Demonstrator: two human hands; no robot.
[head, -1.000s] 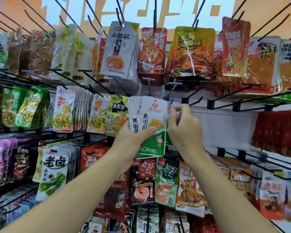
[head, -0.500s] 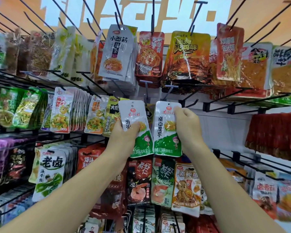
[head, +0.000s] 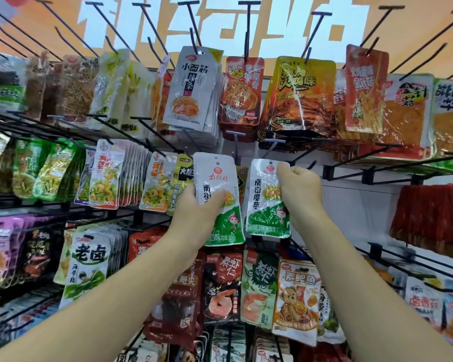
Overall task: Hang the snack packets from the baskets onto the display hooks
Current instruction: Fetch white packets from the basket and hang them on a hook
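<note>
head view: the left hand (head: 194, 218) grips a white-and-green plastic snack packet (head: 215, 173) round its middle, thumb across the front. the right hand (head: 298, 189) pinches a matching second packet (head: 262, 205) beside it at its top corner, just below a bare grey wire hook (head: 275, 140).

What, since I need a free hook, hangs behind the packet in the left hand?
The left hand grips the white-and-green packet. Behind it, a black-and-yellow packet peeks out on its left, a dark packet on its right. Whatever is straight behind it is covered.
</note>
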